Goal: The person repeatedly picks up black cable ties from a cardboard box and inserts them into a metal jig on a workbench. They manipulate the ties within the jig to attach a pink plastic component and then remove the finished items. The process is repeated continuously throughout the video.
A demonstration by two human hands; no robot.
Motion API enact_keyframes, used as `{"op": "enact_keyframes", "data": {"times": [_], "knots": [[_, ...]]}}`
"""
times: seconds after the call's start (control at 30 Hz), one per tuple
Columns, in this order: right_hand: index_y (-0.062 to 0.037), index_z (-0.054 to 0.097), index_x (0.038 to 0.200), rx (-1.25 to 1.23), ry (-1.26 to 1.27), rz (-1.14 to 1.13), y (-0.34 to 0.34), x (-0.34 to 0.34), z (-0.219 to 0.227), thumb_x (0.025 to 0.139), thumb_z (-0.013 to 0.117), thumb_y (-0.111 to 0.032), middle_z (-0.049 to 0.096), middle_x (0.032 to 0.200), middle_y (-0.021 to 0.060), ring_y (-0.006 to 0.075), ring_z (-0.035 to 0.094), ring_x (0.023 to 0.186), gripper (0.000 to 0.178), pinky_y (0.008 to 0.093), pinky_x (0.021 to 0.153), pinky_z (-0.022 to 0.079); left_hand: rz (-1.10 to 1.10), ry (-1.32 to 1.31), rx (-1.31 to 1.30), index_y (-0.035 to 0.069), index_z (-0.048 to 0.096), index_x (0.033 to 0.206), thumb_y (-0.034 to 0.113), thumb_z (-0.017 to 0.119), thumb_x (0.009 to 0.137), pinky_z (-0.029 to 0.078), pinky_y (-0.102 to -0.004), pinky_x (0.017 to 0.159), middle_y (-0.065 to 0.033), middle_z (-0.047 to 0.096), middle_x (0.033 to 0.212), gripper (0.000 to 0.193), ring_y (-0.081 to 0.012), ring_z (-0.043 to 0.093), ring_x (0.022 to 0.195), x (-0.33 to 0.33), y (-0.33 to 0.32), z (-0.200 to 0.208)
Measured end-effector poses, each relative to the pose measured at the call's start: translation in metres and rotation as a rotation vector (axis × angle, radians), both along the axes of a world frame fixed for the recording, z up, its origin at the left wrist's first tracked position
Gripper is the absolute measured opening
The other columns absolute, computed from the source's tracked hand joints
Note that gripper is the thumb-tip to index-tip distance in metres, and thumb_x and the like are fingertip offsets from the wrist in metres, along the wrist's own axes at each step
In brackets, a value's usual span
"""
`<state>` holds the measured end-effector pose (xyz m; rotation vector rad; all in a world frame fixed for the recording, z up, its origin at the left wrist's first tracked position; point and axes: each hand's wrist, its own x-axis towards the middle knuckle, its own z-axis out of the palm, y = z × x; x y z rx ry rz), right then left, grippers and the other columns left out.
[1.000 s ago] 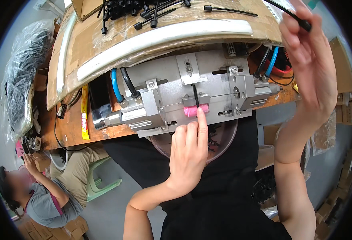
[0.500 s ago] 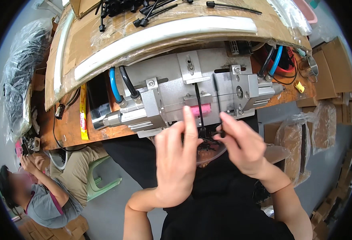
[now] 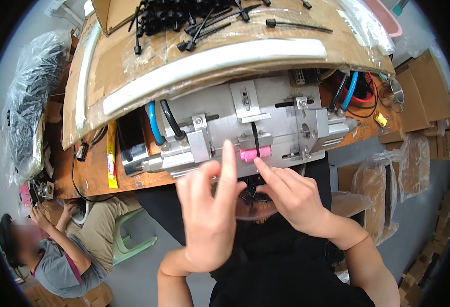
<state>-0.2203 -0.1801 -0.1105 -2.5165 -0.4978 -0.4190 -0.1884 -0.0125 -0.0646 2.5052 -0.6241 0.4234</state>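
A thin black plastic stem (image 3: pixel 256 137) runs across a pink block (image 3: pixel 248 154) in the middle of the metal fixture (image 3: pixel 220 131). My right hand (image 3: pixel 299 202) has its index fingertip at the stem's near end, beside the block, with its thumb apart below. Left of the block, my left hand (image 3: pixel 209 215) points its index finger up over the fixture's front edge, its other fingers curled and nothing visible in it. Between and below both hands sits a clear bowl (image 3: pixel 255 212) of small black parts, partly hidden by the fingers.
A cardboard sheet (image 3: pixel 133 66) above the fixture bears a pile of black capped stems (image 3: pixel 169 18). Blue hoses (image 3: pixel 155 123) and metal cylinders flank the fixture. A phone (image 3: pixel 133 138) and yellow packet (image 3: pixel 112 158) lie left. Another person (image 3: pixel 64 261) works at lower left.
A dark stem held upright in my right hand is no longer visible there. That hand has moved left to the pink block. My left hand has shifted slightly left; the view has tilted up.
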Motion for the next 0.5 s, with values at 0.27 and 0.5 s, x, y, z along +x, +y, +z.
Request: {"op": "enact_keyframes", "data": {"times": [0.27, 0.5], "knots": [[-0.0041, 0.069, 0.09, -0.292, -0.548, -0.274, -0.062, 0.135, 0.108, 0.079, 0.07, -0.011, 0.064, 0.071, 0.0116, 0.0264, 0.061, 0.062, 0.013, 0.0321, 0.056, 0.047, -0.187, 0.035, -0.097, 0.004, 0.067, 0.099, 0.006, 0.059, 0.089, 0.048, -0.0277, 0.074, -0.0079, 0.061, 0.081, 0.013, -0.0149, 0.057, 0.077, 0.178, -0.004, 0.05], [-0.0039, 0.068, 0.097, -0.289, -0.071, -0.239, -0.12, 0.178, 0.127, 0.085, 0.068, -0.014, 0.066, 0.073, 0.0084, 0.0168, 0.064, 0.067, 0.015, 0.0285, 0.055, 0.046, -0.244, -0.025, -0.138, 0.004, 0.067, 0.098, 0.004, 0.063, 0.085, 0.048, -0.0255, 0.072, -0.0027, 0.062, 0.08, 0.013, -0.0104, 0.054, 0.074, 0.186, -0.028, 0.056]]}}
